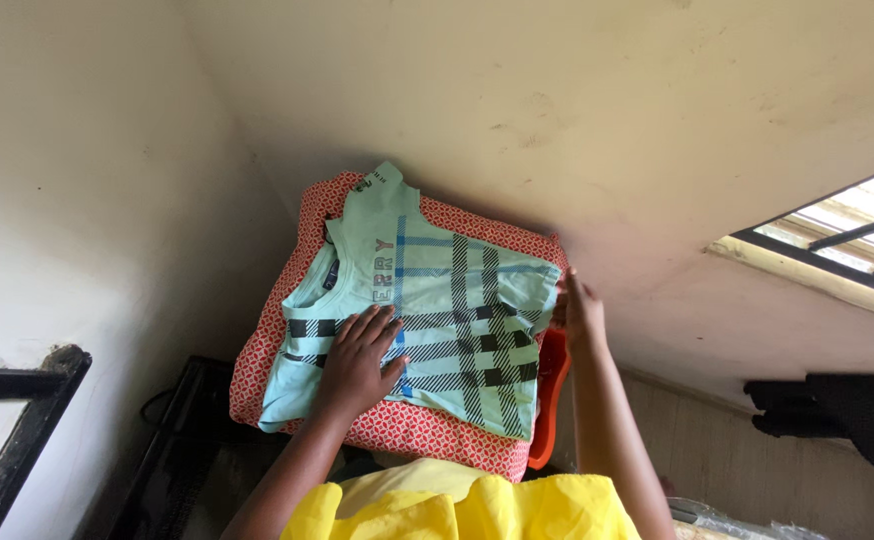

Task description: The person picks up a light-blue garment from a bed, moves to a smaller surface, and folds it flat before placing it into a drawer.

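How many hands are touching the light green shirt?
2: the left hand lies flat on the light green shirt; the right hand holds its right edge.

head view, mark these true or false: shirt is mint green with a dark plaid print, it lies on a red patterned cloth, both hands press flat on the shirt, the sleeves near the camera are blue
1. The shirt is mint green with dark plaid: true.
2. It lies on a red patterned cloth: true.
3. Both hands press flat on it: false. The left hand lies flat on it; the right hand is at its edge.
4. The clothing near the camera is blue: false. The garment is yellow.
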